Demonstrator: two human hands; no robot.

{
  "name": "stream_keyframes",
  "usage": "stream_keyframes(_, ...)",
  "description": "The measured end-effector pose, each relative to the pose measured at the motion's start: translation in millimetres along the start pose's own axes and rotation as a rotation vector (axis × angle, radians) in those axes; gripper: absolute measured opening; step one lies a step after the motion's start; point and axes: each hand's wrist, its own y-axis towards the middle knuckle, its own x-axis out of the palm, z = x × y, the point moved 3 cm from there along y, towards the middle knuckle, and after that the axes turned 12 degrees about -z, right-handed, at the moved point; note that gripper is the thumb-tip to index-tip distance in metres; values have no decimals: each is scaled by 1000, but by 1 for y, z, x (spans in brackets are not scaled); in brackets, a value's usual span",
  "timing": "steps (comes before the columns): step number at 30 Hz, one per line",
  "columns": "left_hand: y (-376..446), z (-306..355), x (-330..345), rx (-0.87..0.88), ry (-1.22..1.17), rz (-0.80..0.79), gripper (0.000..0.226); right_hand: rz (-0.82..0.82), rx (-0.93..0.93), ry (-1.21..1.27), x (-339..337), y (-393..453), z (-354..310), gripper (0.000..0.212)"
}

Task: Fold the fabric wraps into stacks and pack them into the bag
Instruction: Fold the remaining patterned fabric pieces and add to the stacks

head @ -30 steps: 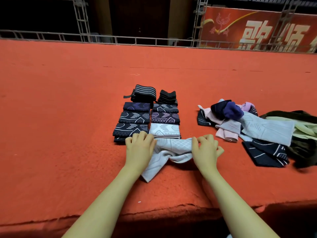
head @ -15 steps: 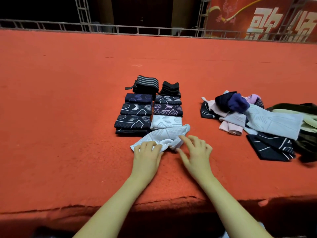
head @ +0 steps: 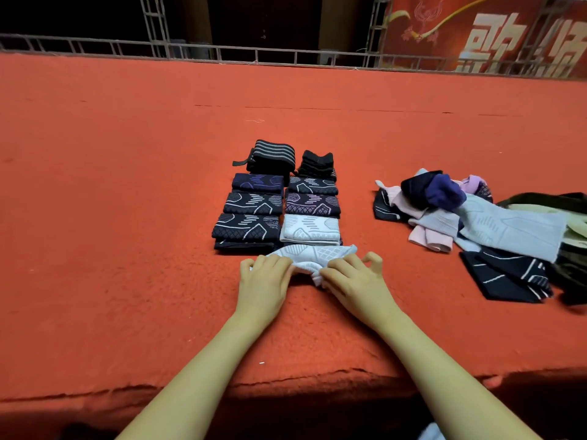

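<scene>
The red carpeted platform fills almost the whole view and serves as the folding surface; its front edge drops off at six o'clock, so the work sits just inside that lip, within easy reach.

At three o'clock lies the loose heap of unfolded wraps, a tangle of pale blue, pink, purple and dark patterned pieces. It is kept well apart from the finished work, probably so the two do not mix. A dark green and cream fabric thing lies against the heap at the far right edge; it may be the bag, but I cannot tell.

Just above centre, toward twelve o'clock, stand the folded stacks, two neat columns side by side, patterned faces up. Dark pieces make up the left column, and a white folded wrap ends the right one nearest the person. The tight rows suggest they are meant to be lifted out in blocks for packing.

Touching the near edge of that white piece is the white wrap being folded, bunched in its middle. The left hand lies over its left end with fingers curled onto the cloth, pinning it. The right hand pinches the bunched fold with thumb and forefinger, other fingers lifted, seemingly to draw the layer over.
</scene>
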Motion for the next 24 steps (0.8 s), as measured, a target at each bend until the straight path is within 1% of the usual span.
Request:
stream_keyframes(4, 0, -5, 0, 35, 15, -50, 28, 52, 25, 4, 5, -2, -1, 18)
stream_keyframes(7, 5, -16, -8, 70, 43, -54, 25, 67, 109, 51, -4, -2, 3, 16)
stream_keyframes(10, 10, -25, -18, 116, 98, -10, 22, 66, 184, 131, -16, -4, 10, 7)
stream_keyframes(13, 7, -31, -24, 157, 129, 57, 13, 63, 217, 225, -24, -6, 16, 5)
stream_keyframes(17, -9, -40, -27, 188, 130, 99, 3, 80, 344, 299, -24, -19, 29, 10)
stream_keyframes(20, -22, -42, -34, 167, 120, 103, 3, 94, 460, 363, -25, -28, 35, 10)
stream_keyframes(22, -31, -39, -37, 209, 130, 78, 10, 67, 432, 394, -28, -30, 31, 11)
stream_keyframes(24, -38, -36, -39, 265, 105, 24, 22, 20, 398, 502, -31, -31, 26, 12)
